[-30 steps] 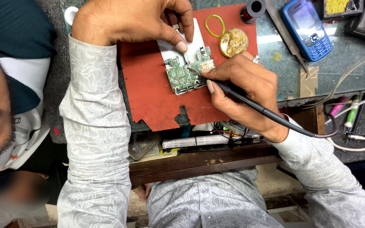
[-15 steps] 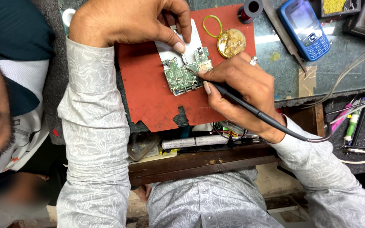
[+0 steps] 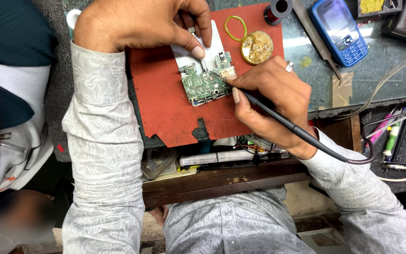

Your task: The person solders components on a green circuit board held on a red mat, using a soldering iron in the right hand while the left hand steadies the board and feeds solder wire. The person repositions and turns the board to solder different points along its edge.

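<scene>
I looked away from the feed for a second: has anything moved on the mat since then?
Hardly anything. The right hand keeps the black soldering iron in the same grip, tip at the upper right edge of the green circuit board. The left hand still pins the white part above the board with its fingertips. Nothing was picked up or let go. The red mat, round tin and blue phone lie as before.
</scene>
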Action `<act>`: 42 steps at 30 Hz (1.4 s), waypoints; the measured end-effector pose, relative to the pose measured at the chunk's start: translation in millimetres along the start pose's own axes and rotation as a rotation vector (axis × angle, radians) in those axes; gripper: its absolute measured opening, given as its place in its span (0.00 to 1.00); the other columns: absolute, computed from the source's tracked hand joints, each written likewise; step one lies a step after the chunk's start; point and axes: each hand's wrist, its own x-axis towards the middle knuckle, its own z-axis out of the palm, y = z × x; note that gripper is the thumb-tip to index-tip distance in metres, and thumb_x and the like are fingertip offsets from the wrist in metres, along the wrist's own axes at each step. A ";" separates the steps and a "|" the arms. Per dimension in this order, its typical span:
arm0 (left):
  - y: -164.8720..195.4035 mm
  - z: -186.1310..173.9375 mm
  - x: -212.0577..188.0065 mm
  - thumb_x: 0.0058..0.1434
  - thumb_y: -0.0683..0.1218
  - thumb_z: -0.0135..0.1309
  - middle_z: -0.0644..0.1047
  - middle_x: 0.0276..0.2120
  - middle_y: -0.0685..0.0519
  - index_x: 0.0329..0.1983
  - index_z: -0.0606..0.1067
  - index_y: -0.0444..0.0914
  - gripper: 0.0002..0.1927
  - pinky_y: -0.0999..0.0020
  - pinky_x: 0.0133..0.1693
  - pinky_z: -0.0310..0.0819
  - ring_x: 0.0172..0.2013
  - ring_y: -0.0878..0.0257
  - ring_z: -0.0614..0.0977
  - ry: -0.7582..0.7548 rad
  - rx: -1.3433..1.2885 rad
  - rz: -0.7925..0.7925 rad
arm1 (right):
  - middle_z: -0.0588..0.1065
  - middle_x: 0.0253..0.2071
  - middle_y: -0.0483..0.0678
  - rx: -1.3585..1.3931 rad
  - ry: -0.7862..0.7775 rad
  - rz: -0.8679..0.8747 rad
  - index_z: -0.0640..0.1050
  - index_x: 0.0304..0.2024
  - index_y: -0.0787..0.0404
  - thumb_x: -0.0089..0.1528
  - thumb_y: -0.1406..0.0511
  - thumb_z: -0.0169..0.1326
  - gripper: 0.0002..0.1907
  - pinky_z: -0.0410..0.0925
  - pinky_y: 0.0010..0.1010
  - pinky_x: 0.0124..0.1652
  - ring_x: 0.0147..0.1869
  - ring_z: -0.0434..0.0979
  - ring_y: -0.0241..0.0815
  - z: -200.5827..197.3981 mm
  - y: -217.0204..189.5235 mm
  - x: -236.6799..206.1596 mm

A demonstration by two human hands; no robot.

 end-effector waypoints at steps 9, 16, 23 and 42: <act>-6.0 -1.7 -1.7 0.58 0.46 0.65 0.83 0.35 0.55 0.45 0.80 0.38 0.13 0.70 0.40 0.78 0.37 0.67 0.84 0.009 0.030 0.005 | 0.78 0.38 0.50 0.018 -0.018 0.004 0.80 0.47 0.65 0.63 0.75 0.63 0.10 0.67 0.30 0.42 0.39 0.77 0.44 3.8 -0.2 2.5; -4.8 -0.9 -0.2 0.58 0.47 0.65 0.83 0.35 0.55 0.44 0.80 0.38 0.13 0.71 0.40 0.78 0.37 0.67 0.84 -0.003 0.008 0.002 | 0.77 0.38 0.50 -0.004 0.004 0.007 0.80 0.46 0.65 0.62 0.75 0.63 0.10 0.67 0.32 0.42 0.39 0.77 0.43 2.4 0.2 1.7; -3.5 -0.6 -1.2 0.58 0.47 0.65 0.83 0.34 0.55 0.44 0.80 0.38 0.13 0.71 0.40 0.78 0.36 0.67 0.84 0.002 0.019 -0.013 | 0.78 0.38 0.50 0.024 -0.005 0.023 0.81 0.47 0.65 0.63 0.75 0.63 0.10 0.67 0.30 0.41 0.38 0.76 0.44 3.7 1.9 0.4; 1.6 -3.2 -0.5 0.57 0.46 0.65 0.83 0.34 0.56 0.43 0.81 0.38 0.13 0.71 0.39 0.78 0.35 0.67 0.84 -0.003 0.001 -0.033 | 0.77 0.37 0.50 -0.024 0.011 0.036 0.80 0.44 0.65 0.62 0.75 0.63 0.09 0.66 0.31 0.42 0.38 0.77 0.43 2.0 -0.4 2.3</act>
